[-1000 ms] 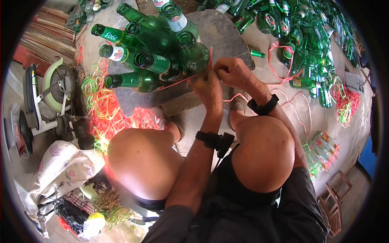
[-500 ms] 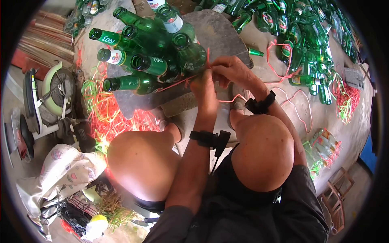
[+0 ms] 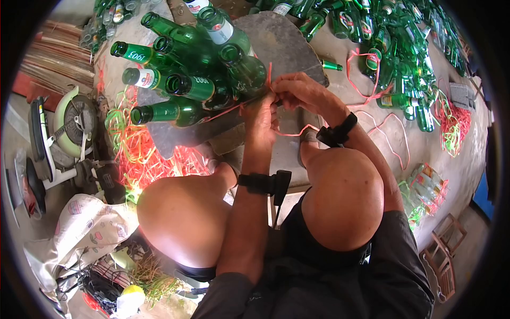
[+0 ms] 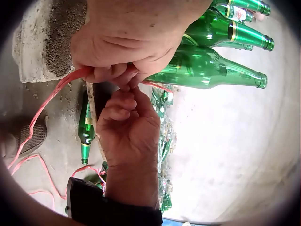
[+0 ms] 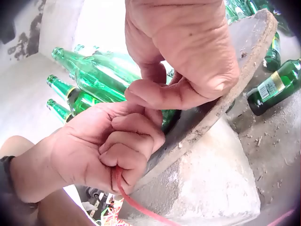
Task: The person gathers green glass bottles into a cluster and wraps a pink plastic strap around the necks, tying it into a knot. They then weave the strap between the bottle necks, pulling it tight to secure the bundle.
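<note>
Several green bottles [image 3: 196, 87] stand grouped on a round slab [image 3: 287, 42], a red strand [image 3: 226, 113] running along their near side. At the slab's near edge my left hand [image 3: 260, 114] has its fingers curled round the red strand, whose tail [image 5: 136, 205] leaves the fist in the right wrist view. My right hand [image 3: 303, 93] meets it there, thumb and forefinger pinched together at the strand beside the left fingertips. In the left wrist view the left hand [image 4: 129, 37] sits above the right hand [image 4: 131, 127]. The pinched spot itself is mostly hidden by fingers.
Many green bottles [image 3: 398, 64] lie heaped on the floor at right. Red strand loops [image 3: 390, 133] trail across the floor. Tangled red and green strands [image 3: 138, 149] lie left of the slab, near a fan-like machine [image 3: 74, 122] and a cloth bag [image 3: 90, 226]. One bottle [image 3: 332, 65] lies by the slab.
In the head view, the bottles and slab have shifted slightly left. My left hand has moved left and slightly down, its fingers still on the strand; the right hand stays close beside it.
</note>
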`<state>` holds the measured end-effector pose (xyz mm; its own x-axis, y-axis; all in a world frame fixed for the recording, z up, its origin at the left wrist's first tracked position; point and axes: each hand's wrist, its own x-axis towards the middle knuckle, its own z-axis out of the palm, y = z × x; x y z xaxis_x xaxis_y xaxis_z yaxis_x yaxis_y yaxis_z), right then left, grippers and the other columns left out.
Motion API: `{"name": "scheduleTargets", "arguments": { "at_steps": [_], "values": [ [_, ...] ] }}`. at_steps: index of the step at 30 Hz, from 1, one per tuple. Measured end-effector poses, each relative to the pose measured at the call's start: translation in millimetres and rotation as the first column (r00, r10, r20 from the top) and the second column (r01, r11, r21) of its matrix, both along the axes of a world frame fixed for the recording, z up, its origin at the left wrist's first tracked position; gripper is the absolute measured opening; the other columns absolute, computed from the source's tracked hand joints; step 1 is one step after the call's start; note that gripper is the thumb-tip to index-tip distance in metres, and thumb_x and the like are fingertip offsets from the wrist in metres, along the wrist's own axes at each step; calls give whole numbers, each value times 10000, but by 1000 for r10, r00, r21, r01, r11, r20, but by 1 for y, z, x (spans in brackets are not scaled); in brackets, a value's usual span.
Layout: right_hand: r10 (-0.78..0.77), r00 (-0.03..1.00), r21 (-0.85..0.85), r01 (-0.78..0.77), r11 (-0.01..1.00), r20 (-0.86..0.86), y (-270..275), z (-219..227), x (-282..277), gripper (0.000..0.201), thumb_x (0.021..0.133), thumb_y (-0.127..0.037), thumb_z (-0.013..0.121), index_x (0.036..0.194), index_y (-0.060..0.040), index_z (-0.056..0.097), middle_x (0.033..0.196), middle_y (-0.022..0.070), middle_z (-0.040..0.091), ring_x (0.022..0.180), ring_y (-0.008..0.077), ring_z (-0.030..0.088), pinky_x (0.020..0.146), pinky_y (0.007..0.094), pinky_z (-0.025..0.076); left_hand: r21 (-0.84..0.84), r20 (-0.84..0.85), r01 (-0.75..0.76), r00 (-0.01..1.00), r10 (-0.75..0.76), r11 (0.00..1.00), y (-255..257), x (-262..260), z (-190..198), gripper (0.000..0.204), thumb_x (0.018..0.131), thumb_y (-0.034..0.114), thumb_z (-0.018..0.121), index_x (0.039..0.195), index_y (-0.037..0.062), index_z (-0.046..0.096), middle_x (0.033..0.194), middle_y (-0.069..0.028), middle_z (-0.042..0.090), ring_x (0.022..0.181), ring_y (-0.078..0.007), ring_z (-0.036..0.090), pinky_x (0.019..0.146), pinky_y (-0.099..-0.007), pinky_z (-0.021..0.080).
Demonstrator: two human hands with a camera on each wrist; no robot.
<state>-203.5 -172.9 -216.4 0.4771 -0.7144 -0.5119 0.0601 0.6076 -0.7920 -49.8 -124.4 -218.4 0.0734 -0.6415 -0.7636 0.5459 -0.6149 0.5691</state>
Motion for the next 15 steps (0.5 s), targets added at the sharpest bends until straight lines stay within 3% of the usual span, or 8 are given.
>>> {"name": "scheduleTargets", "arguments": {
  "at_steps": [1,8,10,13,15],
  "values": [
    [-6,999,-18,5,1000,-32,0,-1,1,197,984,-228,631,984,-43,700,774,12,638,571,90,602,502,235,458,-6,-7,2,1000,-2,1000,0,0,1,130,819,172,776,854,122,661,667,58,531,478,-39,396,397,-236,244],
    [-14,997,-140,3,990,-74,3,-11,5,248,980,-258,607,875,-42,671,717,9,603,562,91,544,495,248,410,-33,17,5,1000,-5,999,2,-1,5,105,844,158,769,894,112,689,698,36,582,496,-42,434,387,-230,252],
    [-31,994,-165,12,986,-109,6,-10,6,250,977,-251,601,872,-34,667,715,16,603,563,91,543,493,250,409,-107,42,-7,999,11,994,5,-3,8,107,874,159,769,944,99,716,727,23,615,496,-36,449,379,-227,253],
    [-88,981,-226,47,973,-173,6,-9,8,262,934,-233,579,854,-4,677,709,46,624,562,116,550,496,279,420,-104,85,-13,996,21,995,6,-3,7,229,837,273,862,935,122,721,665,65,546,441,-49,348,397,-271,205],
    [-125,972,-263,70,962,-198,3,-12,10,277,893,-222,563,840,18,691,706,70,645,561,140,557,502,306,432,-119,86,-25,996,36,993,8,-2,9,221,837,257,863,940,118,726,674,59,557,442,-50,354,392,-275,207]
  ]
}}
